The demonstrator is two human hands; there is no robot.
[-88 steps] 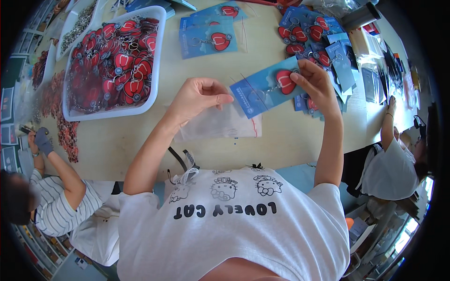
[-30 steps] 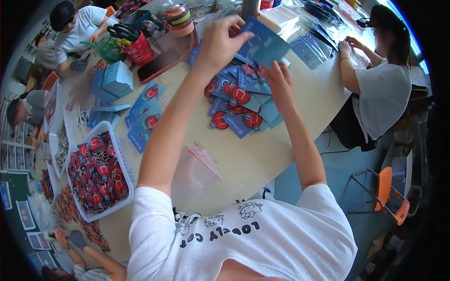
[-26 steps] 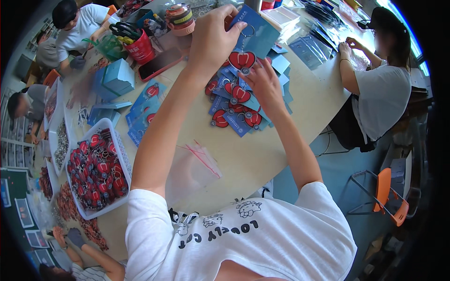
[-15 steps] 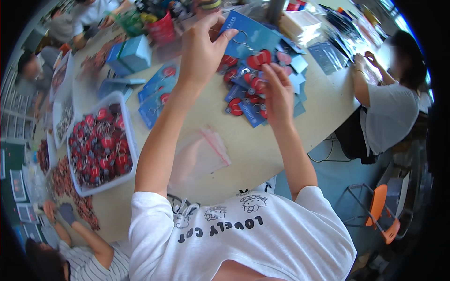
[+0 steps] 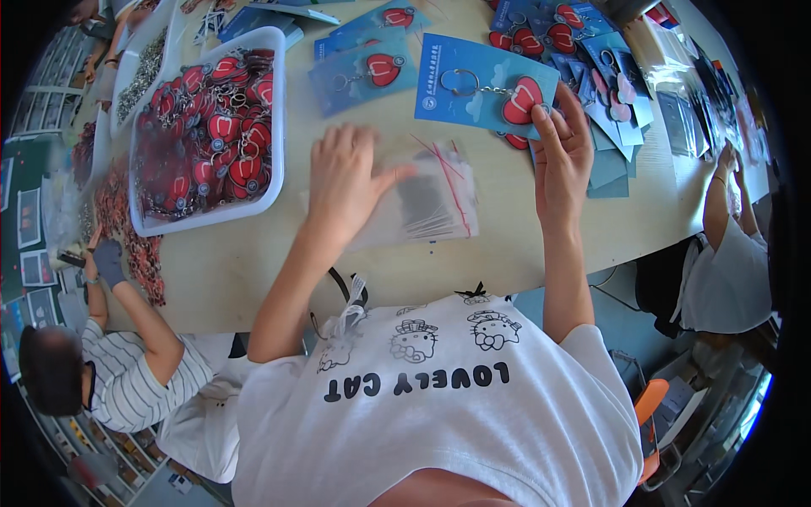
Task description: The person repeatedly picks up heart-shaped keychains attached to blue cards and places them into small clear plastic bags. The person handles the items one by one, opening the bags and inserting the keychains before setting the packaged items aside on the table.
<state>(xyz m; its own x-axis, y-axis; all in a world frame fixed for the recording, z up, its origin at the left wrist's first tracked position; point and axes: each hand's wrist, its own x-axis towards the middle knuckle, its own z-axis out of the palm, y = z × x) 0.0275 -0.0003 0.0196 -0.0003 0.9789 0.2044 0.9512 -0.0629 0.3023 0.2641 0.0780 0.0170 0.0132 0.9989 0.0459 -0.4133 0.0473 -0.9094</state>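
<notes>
My right hand [image 5: 564,165] pinches the right end of a blue card [image 5: 483,103] between thumb and fingers. On the card's front lies a red heart-shaped keychain [image 5: 522,100], its chain and metal ring stretched to the left. My left hand [image 5: 345,182], slightly blurred, is open with the thumb spread, holding nothing that I can see. It hovers over or touches the left part of some clear zip bags [image 5: 452,211] with red closure strips; which of the two I cannot tell.
A white bin [image 5: 279,144] full of red keychains stands at left. Bagged cards [image 5: 359,80] lie beyond my left hand. Cards with keychains [image 5: 604,72] are heaped at far right. One co-worker [image 5: 139,372] sits at lower left, another [image 5: 722,262] at right.
My left hand has let go of the card and come down to the zip bags. The card with its keychain is now in my right hand alone. The whole view has shifted.
</notes>
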